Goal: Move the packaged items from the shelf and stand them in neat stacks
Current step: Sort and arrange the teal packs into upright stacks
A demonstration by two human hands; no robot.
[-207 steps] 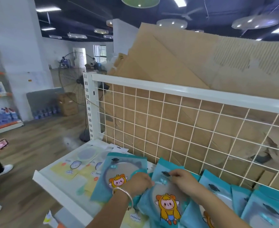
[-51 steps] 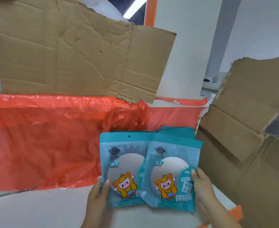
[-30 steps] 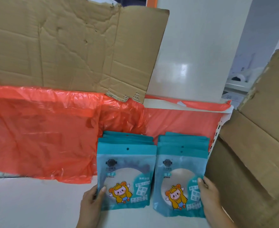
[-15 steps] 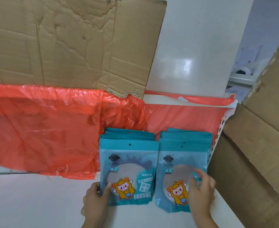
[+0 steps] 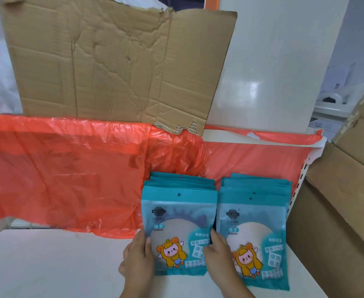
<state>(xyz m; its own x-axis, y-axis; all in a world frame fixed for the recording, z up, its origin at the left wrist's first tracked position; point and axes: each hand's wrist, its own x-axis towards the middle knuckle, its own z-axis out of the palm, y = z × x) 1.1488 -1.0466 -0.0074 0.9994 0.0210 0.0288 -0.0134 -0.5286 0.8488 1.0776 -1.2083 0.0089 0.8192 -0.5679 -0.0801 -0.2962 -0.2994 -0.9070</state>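
Squarely ahead, the left hand [image 5: 137, 258] pinches the left edge of the front teal plastic mirror packet [image 5: 177, 235], which stands upright, long axis vertical, heading the left stack [image 5: 182, 182]. The right hand [image 5: 218, 253] has its thumb on that packet's right edge; with its fingers hidden, I cannot tell its grip. The right stack [image 5: 257, 186] stands just beside, nearer the right hand.

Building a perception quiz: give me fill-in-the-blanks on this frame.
The teal packages stand in ___ side-by-side stacks.
The left hand and right hand both grip the ___ stack.
Each front package bears the English word ___.
Behind them hangs orange plastic; above it leans torn ___.
Answers: two; left; MIRROR; cardboard.
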